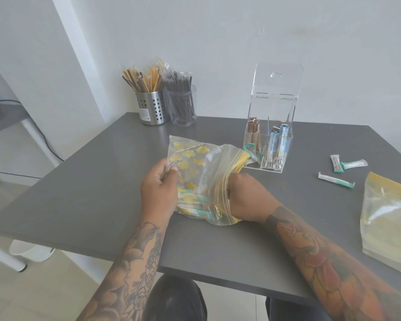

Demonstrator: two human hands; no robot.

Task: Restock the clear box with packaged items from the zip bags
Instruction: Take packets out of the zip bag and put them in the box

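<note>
Lying on the grey table (83, 193) just in front of the clear acrylic box (267, 144): 1 yellow-patterned zip bag (196, 172), teal-ended sachets visible inside. Left hand (159, 186) pinches its closed end; right hand (245, 200) reaches into its mouth, fingers hidden, grip cannot be told. Box: lid raised, 2 compartments part-filled. Right of box: 3 loose sachets (336, 180), 1 further yellow zip bag (389, 218). Left of box: 2 straw holders (166, 105).

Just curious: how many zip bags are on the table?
2. One gold-patterned zip bag lies mid-table, held by both hands; a yellowish zip bag lies at the right edge, partly cut off.
</note>
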